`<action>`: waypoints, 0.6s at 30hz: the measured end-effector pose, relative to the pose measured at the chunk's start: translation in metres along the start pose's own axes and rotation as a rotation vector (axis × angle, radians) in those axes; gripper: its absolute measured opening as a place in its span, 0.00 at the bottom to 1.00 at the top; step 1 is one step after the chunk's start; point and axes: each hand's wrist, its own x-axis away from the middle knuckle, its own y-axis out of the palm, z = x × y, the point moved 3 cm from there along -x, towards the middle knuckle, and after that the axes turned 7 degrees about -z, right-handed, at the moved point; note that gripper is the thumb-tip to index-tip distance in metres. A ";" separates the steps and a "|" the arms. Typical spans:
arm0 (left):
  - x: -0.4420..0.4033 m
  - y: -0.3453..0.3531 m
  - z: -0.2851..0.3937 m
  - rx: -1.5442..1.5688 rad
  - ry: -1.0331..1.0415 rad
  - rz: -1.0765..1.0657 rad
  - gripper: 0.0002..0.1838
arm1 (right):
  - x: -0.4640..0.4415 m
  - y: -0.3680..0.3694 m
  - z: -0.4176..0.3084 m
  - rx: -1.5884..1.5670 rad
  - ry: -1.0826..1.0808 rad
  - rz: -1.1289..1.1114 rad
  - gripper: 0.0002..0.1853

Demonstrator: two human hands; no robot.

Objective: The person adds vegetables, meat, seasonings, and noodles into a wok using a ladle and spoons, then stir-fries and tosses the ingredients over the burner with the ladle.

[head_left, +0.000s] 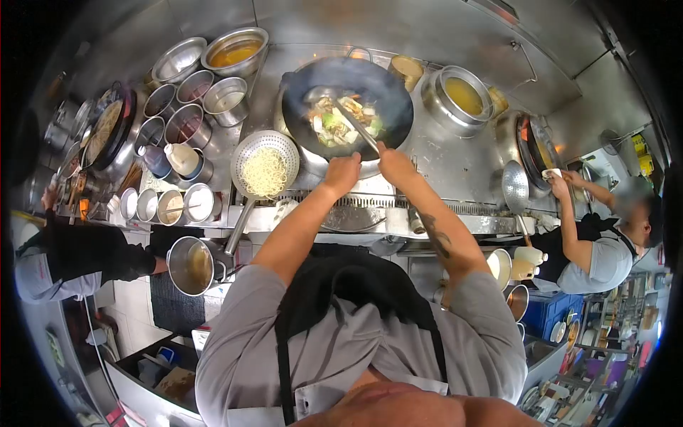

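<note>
A black wok (pixel 299 107) stands on the stove in the middle, with steam over it. Chopped vegetables (pixel 334 128) lie in it, among them white and green pieces. My left hand (pixel 343 174) is closed at the wok's near rim; a cloth or handle under it is hidden. Closed round the handle of a metal ladle (pixel 358 127) is my right hand (pixel 395 165); the ladle's bowl reaches into the food. Pale noodles (pixel 265 172) rest in a perforated strainer (pixel 242 153) left of the wok.
Metal pots (pixel 226 99) and bowls (pixel 178 60) crowd the back left, with seasoning containers (pixel 171 205) nearer. A pot of yellow liquid (pixel 462 96) stands right of the wok. One person (pixel 605 249) works at the right, another (pixel 64 256) at the left.
</note>
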 end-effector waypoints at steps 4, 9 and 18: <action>0.006 -0.022 0.020 0.094 0.067 0.030 0.06 | 0.060 -0.050 -0.015 -0.041 -0.013 -0.130 0.21; -0.003 0.008 -0.011 0.057 -0.019 -0.039 0.05 | 0.125 -0.060 -0.007 -0.466 -0.164 -0.104 0.13; -0.007 -0.001 0.009 0.025 0.018 -0.011 0.07 | 0.116 -0.021 0.019 -0.342 0.131 0.074 0.18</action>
